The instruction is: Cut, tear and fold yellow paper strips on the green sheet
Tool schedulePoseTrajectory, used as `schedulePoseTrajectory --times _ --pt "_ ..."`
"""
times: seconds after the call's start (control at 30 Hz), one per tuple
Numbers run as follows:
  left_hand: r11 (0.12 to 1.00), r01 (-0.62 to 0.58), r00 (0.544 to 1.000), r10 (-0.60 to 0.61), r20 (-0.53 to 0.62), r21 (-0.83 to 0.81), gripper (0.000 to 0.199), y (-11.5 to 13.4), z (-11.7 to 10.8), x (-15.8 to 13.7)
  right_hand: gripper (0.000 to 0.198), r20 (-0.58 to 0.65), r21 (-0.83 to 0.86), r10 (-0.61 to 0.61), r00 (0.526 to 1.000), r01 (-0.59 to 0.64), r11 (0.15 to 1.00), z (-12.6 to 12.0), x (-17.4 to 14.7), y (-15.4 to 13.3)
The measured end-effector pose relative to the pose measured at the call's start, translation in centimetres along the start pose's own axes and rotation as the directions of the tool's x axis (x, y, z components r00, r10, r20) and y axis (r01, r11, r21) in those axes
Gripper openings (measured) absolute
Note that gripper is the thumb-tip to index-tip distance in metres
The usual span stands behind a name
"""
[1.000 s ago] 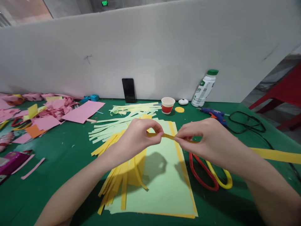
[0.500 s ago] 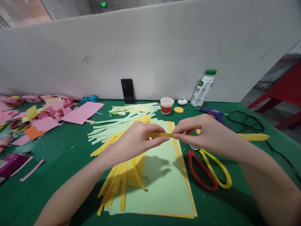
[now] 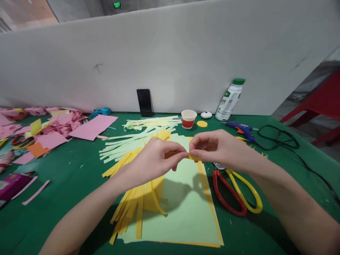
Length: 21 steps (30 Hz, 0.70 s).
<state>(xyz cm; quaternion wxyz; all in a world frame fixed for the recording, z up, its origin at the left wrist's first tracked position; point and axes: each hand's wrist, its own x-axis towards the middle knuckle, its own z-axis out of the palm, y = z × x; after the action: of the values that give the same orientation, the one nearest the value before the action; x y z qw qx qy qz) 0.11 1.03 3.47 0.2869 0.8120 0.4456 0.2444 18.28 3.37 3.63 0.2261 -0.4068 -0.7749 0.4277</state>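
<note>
My left hand (image 3: 162, 154) is closed, its thumb and fingertips pinched together at the left end of a yellow paper strip. My right hand (image 3: 214, 147) pinches the same yellow paper strip (image 3: 196, 157), with only a short piece visible under its fingers. The fingertips of both hands nearly meet above pale green paper sheets (image 3: 186, 219). Fringed yellow paper strips (image 3: 139, 209) fan out under my left wrist. Scissors (image 3: 240, 213) with one red and one yellow handle lie below my right forearm, their blades mostly hidden.
Behind my hands stand a paper cup (image 3: 188, 122), a leaning bottle (image 3: 228, 102) and an upright black phone (image 3: 144, 102). A blue glue gun (image 3: 243, 130) with a black cord lies to the right. Pink paper scraps (image 3: 63, 124) cover the left. A white partition (image 3: 170, 63) closes off the back.
My right hand has shifted slightly left and turned, its fingers more curled. The strip section between the hands has shortened, and its long tail to the right no longer shows.
</note>
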Motion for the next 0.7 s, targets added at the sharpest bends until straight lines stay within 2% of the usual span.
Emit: schedulePoseTrajectory --times 0.13,0.27,0.47,0.7 --pt "0.999 -0.029 0.999 0.029 0.019 0.016 0.029 -0.1 0.2 0.0 0.004 0.078 0.075 0.029 0.997 -0.035 0.997 0.3 0.2 0.0" --pt "1.000 0.009 0.999 -0.009 0.048 -0.006 0.024 0.1 -0.2 0.0 0.005 0.150 0.115 0.075 0.986 -0.093 0.989 0.2 -0.1 -0.3" --pt "0.992 0.094 0.987 -0.083 0.135 -0.081 0.026 -0.1 -1.6 0.0 0.010 0.218 0.084 0.121 0.968 -0.143 0.986 -0.6 -1.0 -0.7" --pt "0.984 0.150 0.980 -0.136 0.145 -0.094 0.024 -0.3 -2.9 -0.1 0.012 0.257 0.046 0.227 0.939 -0.246 0.968 -1.2 -1.6 -0.3"
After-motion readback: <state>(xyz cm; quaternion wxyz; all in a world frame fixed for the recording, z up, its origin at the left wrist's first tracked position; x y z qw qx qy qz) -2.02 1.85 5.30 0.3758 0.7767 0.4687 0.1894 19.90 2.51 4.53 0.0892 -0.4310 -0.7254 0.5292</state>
